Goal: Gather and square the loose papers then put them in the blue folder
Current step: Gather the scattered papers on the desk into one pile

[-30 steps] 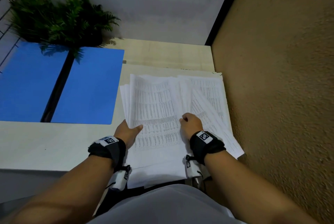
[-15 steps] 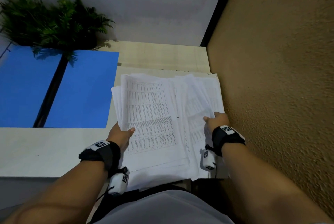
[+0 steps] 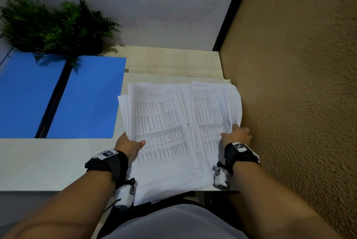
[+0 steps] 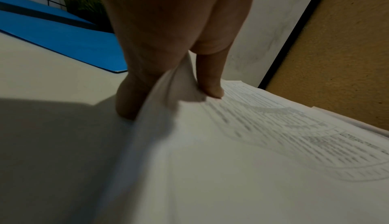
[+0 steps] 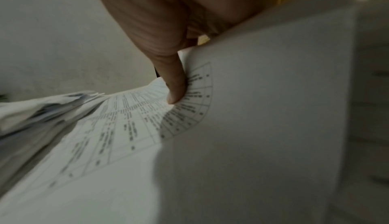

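Observation:
A loose pile of white printed papers point(image 3: 170, 123) lies fanned on the pale desk point(image 3: 48, 163), near the front right corner. My left hand point(image 3: 129, 145) grips the pile's left edge, thumb on top and fingers underneath; the left wrist view shows the sheets point(image 4: 252, 144) pinched and curling up there. My right hand point(image 3: 236, 134) pinches the right-hand sheets at their right edge, with the thumb on the print point(image 5: 147, 124). The open blue folder point(image 3: 83, 99) lies flat at the left of the desk, apart from the papers.
A brown textured wall point(image 3: 289, 103) runs close along the right side of the papers. A green fern plant point(image 3: 56, 28) stands at the back left, overhanging the folder. The papers hang over the desk's front edge point(image 3: 58, 190) toward my lap.
My right hand has moved from the middle of the pile out to its right edge and taken hold of the sheets there. The left hand has kept its hold on the left edge.

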Available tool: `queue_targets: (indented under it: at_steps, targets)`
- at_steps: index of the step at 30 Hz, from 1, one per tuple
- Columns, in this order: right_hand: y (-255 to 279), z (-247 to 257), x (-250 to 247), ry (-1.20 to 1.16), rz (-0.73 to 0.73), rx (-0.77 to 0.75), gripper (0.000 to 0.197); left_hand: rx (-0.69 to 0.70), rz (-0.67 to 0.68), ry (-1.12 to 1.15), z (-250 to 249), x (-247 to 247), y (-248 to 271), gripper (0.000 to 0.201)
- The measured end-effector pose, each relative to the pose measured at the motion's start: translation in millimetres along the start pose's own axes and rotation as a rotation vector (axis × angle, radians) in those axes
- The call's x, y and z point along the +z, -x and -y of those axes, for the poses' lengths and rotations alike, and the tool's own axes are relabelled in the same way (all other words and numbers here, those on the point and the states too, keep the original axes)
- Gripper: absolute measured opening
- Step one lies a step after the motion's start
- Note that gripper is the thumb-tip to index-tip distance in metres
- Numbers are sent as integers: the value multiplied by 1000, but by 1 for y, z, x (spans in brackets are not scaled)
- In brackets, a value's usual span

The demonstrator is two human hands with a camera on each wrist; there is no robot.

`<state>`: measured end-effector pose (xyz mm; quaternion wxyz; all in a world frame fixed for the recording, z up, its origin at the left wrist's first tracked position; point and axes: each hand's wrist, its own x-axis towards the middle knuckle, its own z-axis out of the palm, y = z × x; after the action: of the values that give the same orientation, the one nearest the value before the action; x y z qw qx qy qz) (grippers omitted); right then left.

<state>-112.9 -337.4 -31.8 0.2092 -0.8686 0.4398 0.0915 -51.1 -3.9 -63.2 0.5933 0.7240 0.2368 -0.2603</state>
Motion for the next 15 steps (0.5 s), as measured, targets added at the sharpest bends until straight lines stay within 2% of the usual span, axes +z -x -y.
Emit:
queue_targets:
  at_steps: [4,6,8,10,13,15]
  targets:
    - [7,-2,-1,-13,-50,-80,35,-46,-16,-14,-5,1,5,53]
    - [11,2,-7,-79,-70,-171,12,-38,-19,-22,-6,3,7,53]
    - [16,12,-24,-186,-104,-230,25,-26,-23,-40,-6,3,9,54]
    - [23,27,-54,-248,-237,-264,21,-17,-31,-65,-8,4,12,53]
    - [32,46,-106,-384,-515,-352,21,-31,-27,-42,-11,5,14,53]
    - [42,59,-139,-518,-617,-429,18,-36,-23,-32,-10,5,13,58]
